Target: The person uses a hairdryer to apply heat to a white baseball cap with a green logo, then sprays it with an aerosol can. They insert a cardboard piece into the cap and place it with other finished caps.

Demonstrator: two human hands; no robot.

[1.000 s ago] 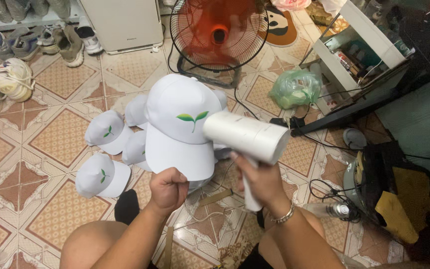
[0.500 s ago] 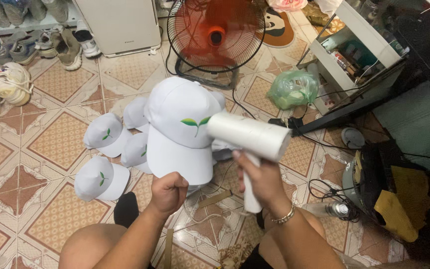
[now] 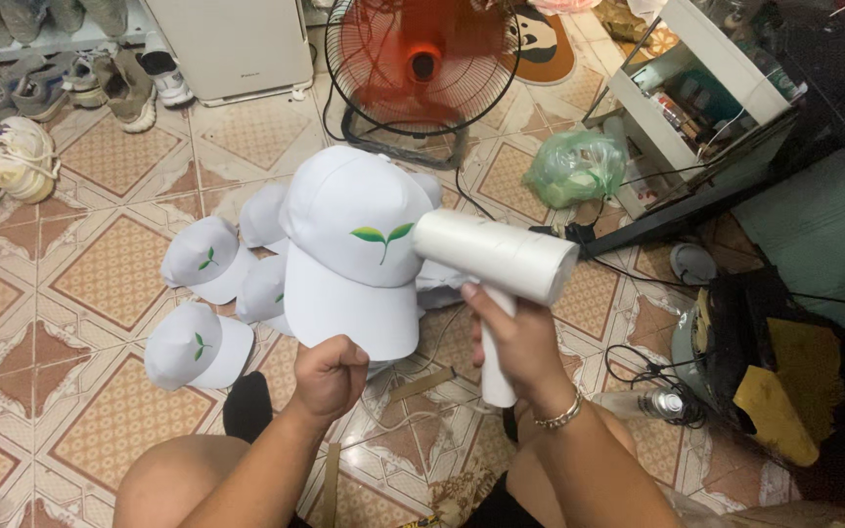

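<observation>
Head view looks down on a person sitting on a tiled floor (image 3: 90,284). Left hand (image 3: 330,372) is closed in a fist on the near edge of a white cap's (image 3: 354,244) brim, holding the cap up with its front toward the camera; a small green leaf mark (image 3: 381,238) sits on the front panel. Right hand (image 3: 515,342) is clamped around the handle of a white hair dryer (image 3: 496,256), whose barrel lies level and points left, its nozzle touching or just beside the cap near the leaf mark. A bracelet (image 3: 561,415) circles the right wrist.

Left of and behind the held cap, more white caps (image 3: 202,259) with the same mark lie on the floor in a loose group. Far off stands a fan (image 3: 421,64) with a red centre, and left of it a white box-shaped appliance (image 3: 232,44). Shoes (image 3: 12,156) are lined up at the far left. A green plastic bag (image 3: 574,166) lies to the right of the fan, near a white shelf (image 3: 682,108). Black cables (image 3: 638,362) trail over the tiles on the right.
</observation>
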